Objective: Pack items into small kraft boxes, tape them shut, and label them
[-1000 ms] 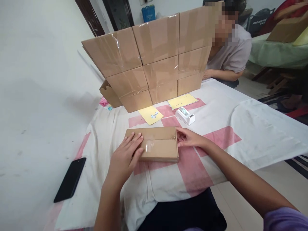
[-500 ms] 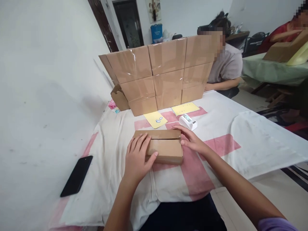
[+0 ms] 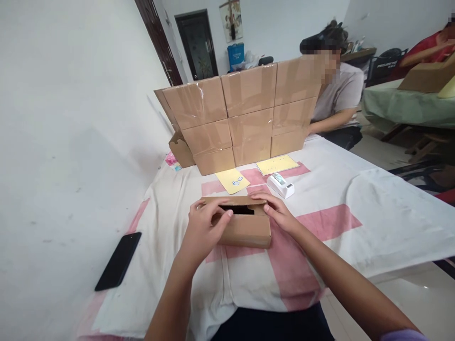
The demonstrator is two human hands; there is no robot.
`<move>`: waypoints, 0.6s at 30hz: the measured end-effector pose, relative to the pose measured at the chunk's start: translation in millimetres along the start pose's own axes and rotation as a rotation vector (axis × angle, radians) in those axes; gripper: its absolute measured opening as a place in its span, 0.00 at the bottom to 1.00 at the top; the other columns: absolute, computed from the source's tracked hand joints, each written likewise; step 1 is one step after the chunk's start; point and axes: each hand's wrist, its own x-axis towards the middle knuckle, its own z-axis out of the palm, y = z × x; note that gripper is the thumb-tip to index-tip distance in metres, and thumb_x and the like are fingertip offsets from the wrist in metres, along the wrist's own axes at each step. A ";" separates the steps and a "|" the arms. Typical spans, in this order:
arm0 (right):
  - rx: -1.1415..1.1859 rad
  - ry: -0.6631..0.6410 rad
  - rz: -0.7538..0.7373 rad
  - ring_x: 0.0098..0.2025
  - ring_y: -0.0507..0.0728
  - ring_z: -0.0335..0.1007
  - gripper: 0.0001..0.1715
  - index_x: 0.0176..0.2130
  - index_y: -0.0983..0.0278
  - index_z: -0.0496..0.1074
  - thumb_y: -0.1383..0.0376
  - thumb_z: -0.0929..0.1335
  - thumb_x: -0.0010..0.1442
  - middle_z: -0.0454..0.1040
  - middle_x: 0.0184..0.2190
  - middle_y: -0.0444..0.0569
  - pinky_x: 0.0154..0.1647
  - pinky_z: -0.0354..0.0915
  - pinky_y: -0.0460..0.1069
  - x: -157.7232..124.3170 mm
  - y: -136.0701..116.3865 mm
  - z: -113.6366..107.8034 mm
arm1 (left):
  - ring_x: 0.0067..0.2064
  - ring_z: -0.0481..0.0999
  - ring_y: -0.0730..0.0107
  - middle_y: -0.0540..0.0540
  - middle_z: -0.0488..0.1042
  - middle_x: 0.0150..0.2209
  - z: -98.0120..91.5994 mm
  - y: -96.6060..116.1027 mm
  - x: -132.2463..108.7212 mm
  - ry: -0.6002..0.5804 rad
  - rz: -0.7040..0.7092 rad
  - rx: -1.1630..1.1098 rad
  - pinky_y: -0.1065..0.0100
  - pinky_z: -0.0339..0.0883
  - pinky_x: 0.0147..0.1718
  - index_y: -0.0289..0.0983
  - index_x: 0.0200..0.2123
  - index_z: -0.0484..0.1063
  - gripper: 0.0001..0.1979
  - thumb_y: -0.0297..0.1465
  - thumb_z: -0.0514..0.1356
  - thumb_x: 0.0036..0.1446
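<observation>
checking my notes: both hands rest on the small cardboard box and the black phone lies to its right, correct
No: the head view shows the black phone left of the small cardboard box. The left hand and right hand are both on it.

White wall (image 3: 71,118) at left, dark door (image 3: 197,45) at the far end, green-covered table (image 3: 401,106) right, pale floor (image 3: 419,293)

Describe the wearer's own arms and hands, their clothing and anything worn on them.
The left hand and right hand are bare: no gloves, and no rings, watch or bracelet show. The right arm is uncovered up to a purple sleeve at the picture's lower right corner. The left arm shows no sleeve up to the bottom edge.
</observation>
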 end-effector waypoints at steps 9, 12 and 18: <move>-0.020 -0.045 -0.081 0.59 0.63 0.67 0.21 0.57 0.54 0.74 0.52 0.62 0.72 0.72 0.56 0.54 0.60 0.64 0.61 -4.4 0.8 -3.1 | 0.49 0.78 0.62 0.52 0.82 0.44 -1.0 2.5 12.6 0.013 0.024 -0.027 0.56 0.67 0.52 0.47 0.47 0.76 0.10 0.36 0.57 0.66; -0.014 -0.068 -0.094 0.59 0.64 0.67 0.23 0.57 0.55 0.74 0.50 0.59 0.73 0.70 0.56 0.54 0.61 0.63 0.61 -5.2 2.4 -3.6 | 0.50 0.77 0.63 0.52 0.82 0.46 10.3 -2.9 15.4 0.005 0.017 -0.014 0.59 0.70 0.50 0.46 0.44 0.78 0.11 0.36 0.55 0.67; -0.037 -0.082 -0.089 0.61 0.64 0.65 0.25 0.55 0.56 0.75 0.48 0.59 0.73 0.69 0.57 0.55 0.63 0.60 0.62 -5.9 5.5 -4.3 | 0.51 0.76 0.60 0.48 0.81 0.44 30.0 -13.6 18.1 -0.027 -0.035 0.036 0.56 0.72 0.49 0.48 0.46 0.80 0.13 0.36 0.56 0.67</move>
